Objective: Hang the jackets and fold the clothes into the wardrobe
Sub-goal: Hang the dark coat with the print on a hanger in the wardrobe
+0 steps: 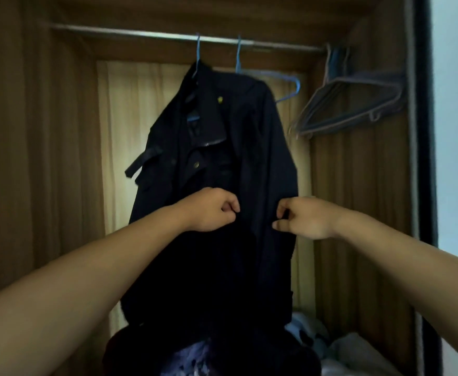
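A dark navy jacket [222, 164] hangs on a blue hanger [197, 50] from the metal rail [141, 33] inside the wooden wardrobe. A second blue hanger [290, 85] hangs just behind it, its arm showing to the right of the jacket's shoulder. Both my arms reach forward at the jacket's mid-height. My left hand [211, 210] has its fingers curled, pinching the jacket's front. My right hand [301, 218] pinches the fabric near the jacket's right edge.
Several grey hangers [352, 101] bunch at the rail's right end. Light clothes [352, 348] lie at the wardrobe's bottom right, and a dark garment [195, 356] sits low in the centre. The wardrobe's dark door frame [423, 131] stands at the right.
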Tool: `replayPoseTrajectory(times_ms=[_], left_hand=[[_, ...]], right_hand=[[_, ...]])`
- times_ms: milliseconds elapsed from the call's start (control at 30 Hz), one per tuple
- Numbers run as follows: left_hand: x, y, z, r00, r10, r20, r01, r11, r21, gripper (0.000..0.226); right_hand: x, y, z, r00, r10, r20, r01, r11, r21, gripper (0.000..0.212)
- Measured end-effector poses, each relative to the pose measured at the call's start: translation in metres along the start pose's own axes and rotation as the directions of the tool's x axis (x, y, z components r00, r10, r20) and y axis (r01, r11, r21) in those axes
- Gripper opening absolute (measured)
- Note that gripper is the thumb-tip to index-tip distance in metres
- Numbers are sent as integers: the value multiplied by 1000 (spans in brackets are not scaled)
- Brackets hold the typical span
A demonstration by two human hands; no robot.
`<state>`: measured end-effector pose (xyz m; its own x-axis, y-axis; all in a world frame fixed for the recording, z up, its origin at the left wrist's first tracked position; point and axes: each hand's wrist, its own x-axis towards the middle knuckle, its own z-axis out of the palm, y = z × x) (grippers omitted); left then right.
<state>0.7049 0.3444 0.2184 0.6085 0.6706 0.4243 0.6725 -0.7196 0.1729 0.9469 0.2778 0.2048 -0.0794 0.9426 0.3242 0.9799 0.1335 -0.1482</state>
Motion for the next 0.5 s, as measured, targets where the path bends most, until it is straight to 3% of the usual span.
replayPoseTrajectory(times_ms=[233,333,500], left_hand=[[47,73,-68,994,54,-98,-49,997,57,11],[62,96,-97,987,62,-145,-49,994,94,18],[81,124,-141,939,109,-326,-29,970,241,22]], right_hand=[[-13,20,-86,975,110,-191,-132,985,-109,52],[-13,34,-113,953,136,-270,-158,985,-63,62],[4,39,-149,890,119,-440,-71,990,126,72]])
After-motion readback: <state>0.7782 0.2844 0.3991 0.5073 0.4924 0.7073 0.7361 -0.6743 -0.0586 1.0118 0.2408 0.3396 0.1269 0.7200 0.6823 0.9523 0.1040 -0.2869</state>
